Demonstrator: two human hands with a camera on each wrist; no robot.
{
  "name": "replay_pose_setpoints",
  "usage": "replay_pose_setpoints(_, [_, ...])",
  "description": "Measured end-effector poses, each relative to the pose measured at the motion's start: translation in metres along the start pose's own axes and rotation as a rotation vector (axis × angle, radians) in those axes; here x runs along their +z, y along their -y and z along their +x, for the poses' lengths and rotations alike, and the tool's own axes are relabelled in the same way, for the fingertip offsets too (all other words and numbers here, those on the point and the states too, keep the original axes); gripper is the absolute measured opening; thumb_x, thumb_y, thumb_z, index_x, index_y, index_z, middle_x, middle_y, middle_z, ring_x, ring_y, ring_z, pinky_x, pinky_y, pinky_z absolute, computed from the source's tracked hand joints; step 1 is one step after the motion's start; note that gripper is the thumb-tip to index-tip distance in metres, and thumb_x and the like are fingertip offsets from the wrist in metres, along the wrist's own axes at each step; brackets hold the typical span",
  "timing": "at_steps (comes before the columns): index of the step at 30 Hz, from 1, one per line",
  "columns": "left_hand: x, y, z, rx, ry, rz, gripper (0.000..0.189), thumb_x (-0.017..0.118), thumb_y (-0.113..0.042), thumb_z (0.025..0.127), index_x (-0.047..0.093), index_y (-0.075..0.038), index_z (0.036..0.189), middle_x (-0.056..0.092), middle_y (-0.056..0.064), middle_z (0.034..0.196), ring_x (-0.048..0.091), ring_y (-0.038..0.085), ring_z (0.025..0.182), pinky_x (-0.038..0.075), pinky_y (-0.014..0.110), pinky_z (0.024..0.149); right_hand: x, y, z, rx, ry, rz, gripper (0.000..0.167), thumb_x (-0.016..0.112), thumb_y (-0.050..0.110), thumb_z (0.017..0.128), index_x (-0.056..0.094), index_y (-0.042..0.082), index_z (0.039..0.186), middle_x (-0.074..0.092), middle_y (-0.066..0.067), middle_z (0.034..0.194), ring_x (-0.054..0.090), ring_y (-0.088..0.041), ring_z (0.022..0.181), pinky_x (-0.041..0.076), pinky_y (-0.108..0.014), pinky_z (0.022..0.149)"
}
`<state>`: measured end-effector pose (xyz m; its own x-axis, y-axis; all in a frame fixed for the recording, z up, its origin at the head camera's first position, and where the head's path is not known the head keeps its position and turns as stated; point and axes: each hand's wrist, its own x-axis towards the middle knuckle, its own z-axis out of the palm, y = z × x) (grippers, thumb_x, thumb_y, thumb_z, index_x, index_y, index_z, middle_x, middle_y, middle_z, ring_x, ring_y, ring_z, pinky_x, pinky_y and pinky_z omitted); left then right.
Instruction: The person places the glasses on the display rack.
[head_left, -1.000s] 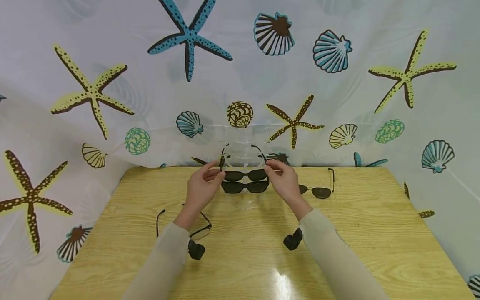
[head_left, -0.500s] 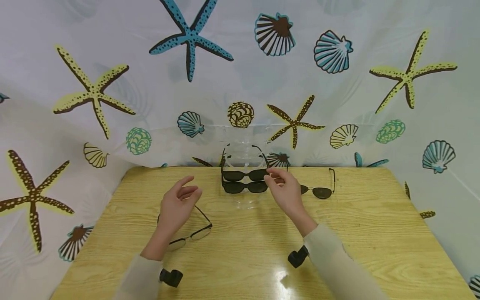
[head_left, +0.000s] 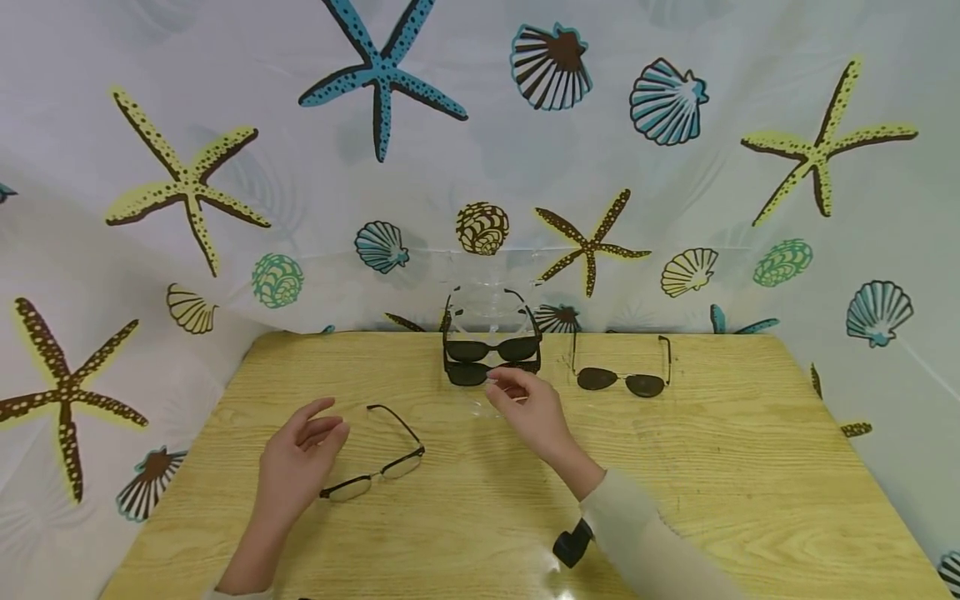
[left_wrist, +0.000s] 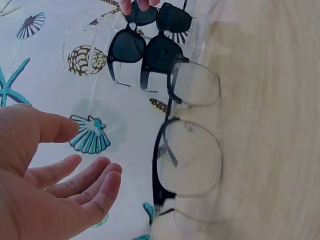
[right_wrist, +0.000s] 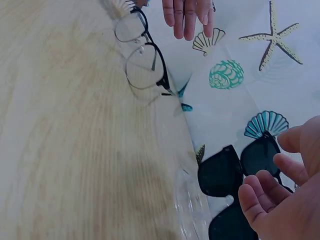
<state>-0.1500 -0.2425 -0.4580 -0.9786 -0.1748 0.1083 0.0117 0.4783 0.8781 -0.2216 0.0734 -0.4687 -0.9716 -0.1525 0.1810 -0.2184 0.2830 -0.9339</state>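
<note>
Two pairs of black sunglasses, an upper pair (head_left: 467,351) and a lower pair (head_left: 467,374), sit one above the other on a clear display stand (head_left: 486,408) at the back middle of the table. My right hand (head_left: 532,412) is just in front of the lower pair, overlapping its right lens in the head view; its fingers are loosely bent and hold nothing. Half-rim eyeglasses (head_left: 402,466) lie on the table with their temples unfolded. Left of them, my left hand (head_left: 296,458) hovers with relaxed fingers, nothing between them. The left wrist view shows these eyeglasses (left_wrist: 159,190) beyond the fingers.
Aviator sunglasses (head_left: 645,385) lie at the back right of the wooden table (head_left: 735,483), temples pointing to the rear. Behind the table hangs a white cloth (head_left: 465,158) printed with starfish and shells.
My left hand has let go of the upper sunglasses and moved left and toward me, past the eyeglasses. My right hand has released their right side and come down in front of the stand.
</note>
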Motion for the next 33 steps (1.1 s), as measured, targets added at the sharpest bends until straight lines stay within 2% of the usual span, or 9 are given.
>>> replay_pose_setpoints(6, [-0.009,0.015,-0.013,-0.122,-0.051,0.062,0.054,0.066,-0.034,0.105,0.054,-0.015,0.154,0.07,0.02,0.137,0.055,-0.022,0.093,0.052,0.009,0.077,0.018,-0.003,-0.004,-0.011,0.096,-0.009,0.03,0.069,0.024,0.104,0.073,0.012,0.131,0.074,-0.012,0.117,0.071,-0.03,0.104,0.059,-0.035,0.088])
replay_pose_setpoints(8, [-0.01,0.019,-0.017,-0.154,-0.063,0.081,0.055,0.067,-0.035,0.105,0.053,-0.015,0.155,0.069,0.02,0.137,0.064,-0.01,0.099,0.053,0.01,0.076,0.025,-0.006,-0.005,0.0,0.129,-0.013,0.031,0.069,0.026,0.104,0.073,0.012,0.132,0.074,-0.012,0.117,0.071,-0.03,0.104,0.059,-0.035,0.087])
replay_pose_setpoints(10, [-0.011,0.023,-0.021,-0.179,-0.062,0.1,0.058,0.066,-0.037,0.105,0.052,-0.013,0.156,0.069,0.022,0.137,0.072,0.01,0.107,0.052,0.011,0.075,0.031,-0.009,-0.006,0.011,0.162,-0.012,0.033,0.068,0.027,0.105,0.073,0.011,0.133,0.074,-0.013,0.117,0.071,-0.029,0.104,0.059,-0.034,0.087])
replay_pose_setpoints(13, [-0.013,0.028,-0.027,-0.208,-0.041,0.116,0.062,0.066,-0.039,0.105,0.048,-0.01,0.158,0.065,0.026,0.14,0.068,0.038,0.123,0.051,0.011,0.073,0.042,-0.013,-0.009,0.027,0.206,-0.003,0.034,0.067,0.028,0.105,0.072,0.009,0.134,0.074,-0.013,0.118,0.07,-0.028,0.105,0.059,-0.034,0.087])
replay_pose_setpoints(15, [-0.014,0.032,-0.03,-0.228,-0.018,0.125,0.064,0.065,-0.039,0.106,0.045,-0.009,0.159,0.063,0.029,0.142,0.065,0.043,0.127,0.051,0.01,0.073,0.049,-0.014,-0.011,0.031,0.234,0.008,0.035,0.067,0.028,0.106,0.071,0.008,0.134,0.073,-0.014,0.119,0.07,-0.028,0.105,0.058,-0.033,0.087])
replay_pose_setpoints(18, [-0.016,0.039,-0.035,-0.245,0.004,0.133,0.065,0.064,-0.038,0.106,0.042,-0.008,0.16,0.062,0.03,0.143,0.064,0.044,0.129,0.056,0.017,0.079,0.059,-0.013,-0.016,0.026,0.269,0.013,0.036,0.066,0.027,0.106,0.07,0.006,0.135,0.073,-0.015,0.12,0.07,-0.029,0.106,0.058,-0.033,0.086])
replay_pose_setpoints(22, [-0.017,0.045,-0.039,-0.247,0.011,0.137,0.065,0.065,-0.037,0.106,0.043,-0.008,0.16,0.064,0.029,0.141,0.067,0.042,0.126,0.056,0.018,0.08,0.071,-0.013,-0.019,0.027,0.288,-0.001,0.036,0.066,0.026,0.106,0.07,0.006,0.135,0.073,-0.012,0.119,0.07,-0.027,0.105,0.057,-0.031,0.084])
replay_pose_setpoints(25, [-0.017,0.047,-0.041,-0.244,0.015,0.145,0.064,0.066,-0.036,0.105,0.045,-0.009,0.159,0.068,0.025,0.137,0.071,0.035,0.12,0.05,0.012,0.077,0.078,-0.012,-0.02,0.034,0.293,-0.015,0.035,0.067,0.025,0.105,0.071,0.006,0.134,0.074,-0.011,0.117,0.071,-0.026,0.103,0.057,-0.029,0.083])
replay_pose_setpoints(33, [-0.019,0.05,-0.038,-0.238,0.093,0.147,0.063,0.066,-0.031,0.106,0.043,-0.008,0.16,0.074,0.022,0.129,0.076,0.015,0.103,0.051,0.012,0.078,0.089,-0.012,-0.023,0.03,0.305,-0.029,0.032,0.068,0.023,0.105,0.072,0.007,0.132,0.075,-0.01,0.114,0.07,-0.02,0.1,0.055,-0.026,0.086])
